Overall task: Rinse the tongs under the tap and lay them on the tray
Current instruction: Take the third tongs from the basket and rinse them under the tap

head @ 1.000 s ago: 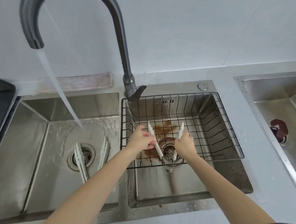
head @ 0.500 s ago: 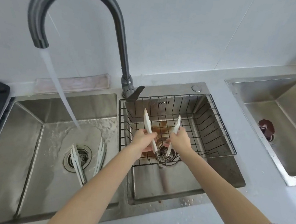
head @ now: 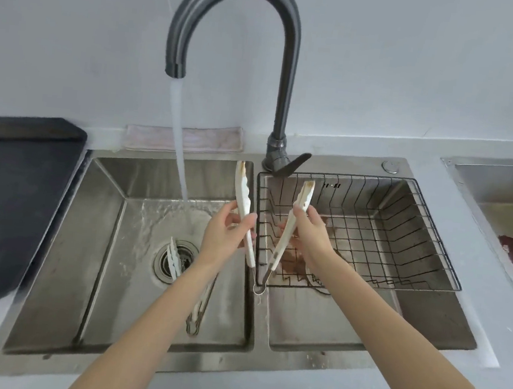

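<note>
White tongs (head: 243, 199) with brown-stained tips stand spread in a V over the divider between the two sink basins, hinge end down. My left hand (head: 225, 235) grips the left arm and my right hand (head: 309, 239) grips the right arm. The grey tap (head: 282, 102) runs a stream of water (head: 178, 154) into the left basin, just left of the tongs and not touching them. A second pair of tongs (head: 175, 258) lies over the left basin's drain, partly hidden by my left forearm. The dark tray (head: 11, 200) sits left of the sink.
A black wire basket (head: 403, 228) fills the back of the right basin, with brown stains beneath it. A folded cloth (head: 210, 140) lies behind the left basin. Another steel sink (head: 508, 195) is at the far right.
Both hands have lifted the tongs out of the wire basket and carried them left, toward the running water. The view has shifted to the left.
</note>
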Tool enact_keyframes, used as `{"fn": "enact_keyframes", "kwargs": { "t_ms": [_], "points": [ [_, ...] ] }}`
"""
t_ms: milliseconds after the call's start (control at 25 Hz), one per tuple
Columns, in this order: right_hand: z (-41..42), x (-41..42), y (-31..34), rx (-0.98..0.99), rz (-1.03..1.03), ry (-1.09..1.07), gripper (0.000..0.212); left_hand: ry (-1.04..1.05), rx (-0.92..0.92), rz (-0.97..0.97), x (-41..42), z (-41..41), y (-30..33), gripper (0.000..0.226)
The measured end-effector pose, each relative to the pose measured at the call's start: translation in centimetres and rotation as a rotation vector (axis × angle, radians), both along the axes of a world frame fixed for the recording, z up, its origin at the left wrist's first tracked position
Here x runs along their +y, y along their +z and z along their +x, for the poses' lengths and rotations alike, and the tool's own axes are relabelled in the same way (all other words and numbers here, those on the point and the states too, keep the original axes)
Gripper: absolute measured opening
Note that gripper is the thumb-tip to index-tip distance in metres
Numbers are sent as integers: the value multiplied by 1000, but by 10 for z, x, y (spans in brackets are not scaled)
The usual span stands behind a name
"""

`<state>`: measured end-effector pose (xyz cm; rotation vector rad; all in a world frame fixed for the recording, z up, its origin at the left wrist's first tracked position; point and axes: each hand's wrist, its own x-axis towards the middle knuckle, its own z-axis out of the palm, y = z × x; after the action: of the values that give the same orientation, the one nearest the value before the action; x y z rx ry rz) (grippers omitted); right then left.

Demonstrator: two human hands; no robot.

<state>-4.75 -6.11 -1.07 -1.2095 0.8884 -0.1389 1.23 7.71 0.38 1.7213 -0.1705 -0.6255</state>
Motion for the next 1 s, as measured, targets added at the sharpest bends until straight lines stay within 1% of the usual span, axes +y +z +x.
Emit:
{"fn": "enact_keyframes", "kwargs": {
  "t_ms": [80,120,200,320,400,520,600,680,720,840,1000],
  "points": [
    [15,19,3,-27,54,30,25,37,-20,-6,25,8,-1,37],
    [24,30,4,-43,79,43,26,48,-38,7,39,12,-2,39],
    [41,50,4,-64,96,71,36,68,-76,41,63,22,-3,32],
    [69,78,1,-104,115,115,54,120,-75,75,97,42,-10,34],
    [87,93,-2,-120,117,141,57,157,-58,72,114,56,-17,33],
    [115,115,-6,-121,164,167,49,238,19,55,137,79,-30,22],
    [130,125,-9,-106,159,207,35,297,101,17,147,93,-39,17],
    [144,131,-12,-91,151,245,17,333,178,-28,154,105,-45,19],
    [151,132,-14,-85,155,251,13,345,209,-45,156,110,-48,23],
    [162,131,-21,-47,177,230,22,374,267,-72,157,119,-54,27],
    [168,128,-25,-15,257,211,17,369,304,-66,156,119,-60,27]
  ]
}}
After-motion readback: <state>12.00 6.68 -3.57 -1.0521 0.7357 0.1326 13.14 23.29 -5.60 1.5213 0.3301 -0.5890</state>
